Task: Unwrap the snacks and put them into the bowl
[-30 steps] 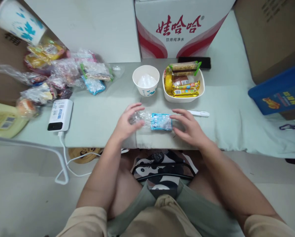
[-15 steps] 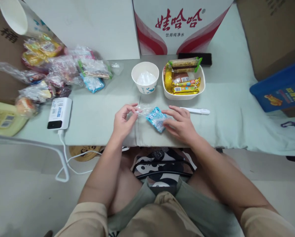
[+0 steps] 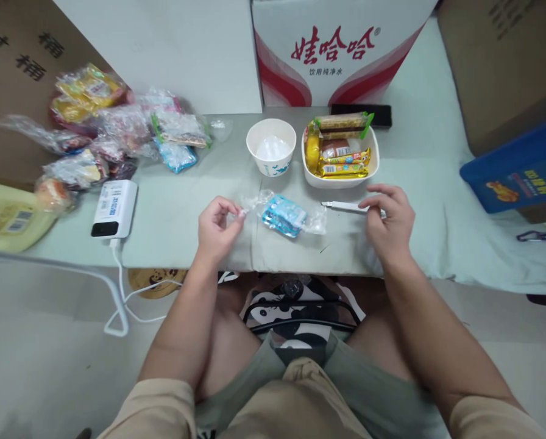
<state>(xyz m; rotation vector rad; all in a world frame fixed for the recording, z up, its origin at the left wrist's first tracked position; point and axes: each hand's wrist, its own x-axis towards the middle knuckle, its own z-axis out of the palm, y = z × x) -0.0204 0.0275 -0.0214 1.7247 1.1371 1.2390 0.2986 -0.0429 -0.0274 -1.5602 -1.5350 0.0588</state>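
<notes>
My left hand (image 3: 219,228) pinches the clear, crumpled end of a small plastic bag (image 3: 284,214) with blue printing. The bag lies flat on the cloth, its other transparent end spread to the right. My right hand (image 3: 389,222) is away from the bag, its fingers curled over the handle of a white utility knife (image 3: 346,207). The knife lies on the table with its narrow tip pointing left; the fingers partly hide its right end. Behind the bag stands a white paper cup (image 3: 272,166) with a clear lining inside.
A white tub (image 3: 341,182) holds several wrapped snacks. Packaged snacks (image 3: 122,131) are heaped at the left, near a white power bank (image 3: 114,209) with a cable. A white-and-red carton (image 3: 337,55) stands behind, with a black case (image 3: 382,116) before it. A blue package (image 3: 515,164) is at right.
My right hand has left the blue bag and moved right to the utility knife. My left hand has shifted slightly left, still pinching the bag's end. The bag now lies flatter.
</notes>
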